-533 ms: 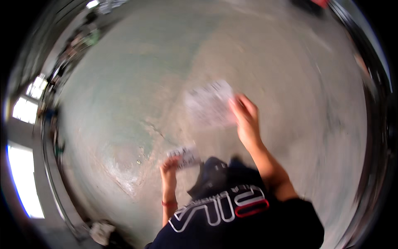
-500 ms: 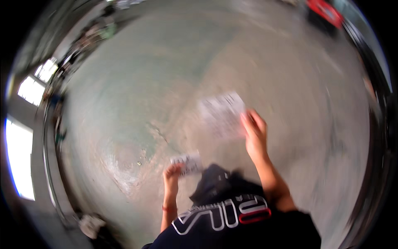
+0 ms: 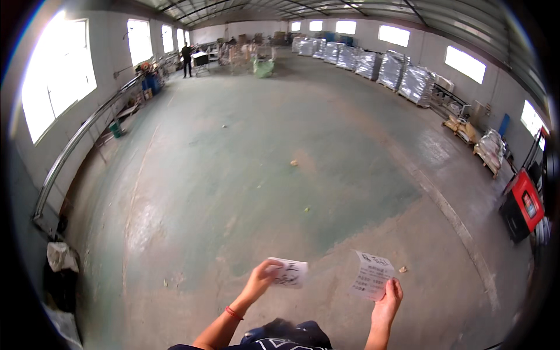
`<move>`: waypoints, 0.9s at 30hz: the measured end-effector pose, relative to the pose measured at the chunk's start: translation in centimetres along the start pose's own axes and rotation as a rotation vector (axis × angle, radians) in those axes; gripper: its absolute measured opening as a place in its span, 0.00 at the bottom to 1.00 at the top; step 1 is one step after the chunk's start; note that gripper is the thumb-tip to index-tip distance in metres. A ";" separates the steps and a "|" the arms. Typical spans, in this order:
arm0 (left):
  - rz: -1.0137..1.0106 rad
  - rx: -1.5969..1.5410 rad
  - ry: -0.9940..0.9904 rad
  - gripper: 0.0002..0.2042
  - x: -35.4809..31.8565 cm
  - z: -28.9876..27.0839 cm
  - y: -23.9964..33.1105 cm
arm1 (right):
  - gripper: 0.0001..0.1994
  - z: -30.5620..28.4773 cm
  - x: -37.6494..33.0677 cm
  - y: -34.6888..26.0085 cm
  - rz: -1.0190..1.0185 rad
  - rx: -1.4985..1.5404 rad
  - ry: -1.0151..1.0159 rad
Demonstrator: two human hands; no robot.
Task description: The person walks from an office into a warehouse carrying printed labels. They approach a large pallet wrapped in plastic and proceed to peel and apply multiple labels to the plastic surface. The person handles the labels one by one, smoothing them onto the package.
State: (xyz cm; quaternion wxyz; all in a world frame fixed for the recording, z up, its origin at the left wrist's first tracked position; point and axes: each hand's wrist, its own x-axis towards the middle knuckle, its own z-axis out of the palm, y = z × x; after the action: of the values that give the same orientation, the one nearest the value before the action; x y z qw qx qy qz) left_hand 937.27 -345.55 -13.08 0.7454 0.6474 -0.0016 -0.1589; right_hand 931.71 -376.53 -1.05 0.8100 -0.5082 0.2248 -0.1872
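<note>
My left hand (image 3: 263,276) pinches the left edge of a small white paper card (image 3: 290,274) with dark handwritten strokes. A red band circles that wrist. In my right hand (image 3: 389,300), gripped at its lower right corner, is a larger white printed sheet (image 3: 371,275) with several lines of dark text. Both papers are held out in front of my body above the floor, apart from each other.
Wrapped pallets (image 3: 416,84) line the far right wall. A red and black machine (image 3: 523,204) stands at the right. Along the left wall runs a metal rail (image 3: 81,131). A person (image 3: 186,60) stands far off near a green bag (image 3: 263,67). Small scraps dot the floor.
The view has lifted from the floor to the whole hall, so my hands now appear lower. The two papers are closer to level with each other; each hand keeps its paper.
</note>
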 end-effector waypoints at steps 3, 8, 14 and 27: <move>0.259 0.036 -0.152 0.09 25.1 5.8 10.9 | 0.05 6.8 21.5 1.0 -0.168 0.127 -0.045; -0.030 -0.006 -0.244 0.08 25.7 9.7 7.5 | 0.06 0.4 21.1 7.4 0.003 0.114 0.239; 0.127 -0.021 -0.143 0.10 39.4 8.5 16.1 | 0.05 13.5 40.2 -0.6 -0.143 0.192 0.025; 0.077 -0.078 0.190 0.13 76.5 4.8 20.5 | 0.06 30.8 73.8 -0.7 0.066 0.143 -0.162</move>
State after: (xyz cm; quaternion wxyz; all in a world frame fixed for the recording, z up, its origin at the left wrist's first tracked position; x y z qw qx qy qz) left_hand 1013.68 -366.21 -8.05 0.7724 0.6294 0.0502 -0.0679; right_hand 1009.87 -393.24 -1.50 0.8653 -0.4552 0.1612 -0.1343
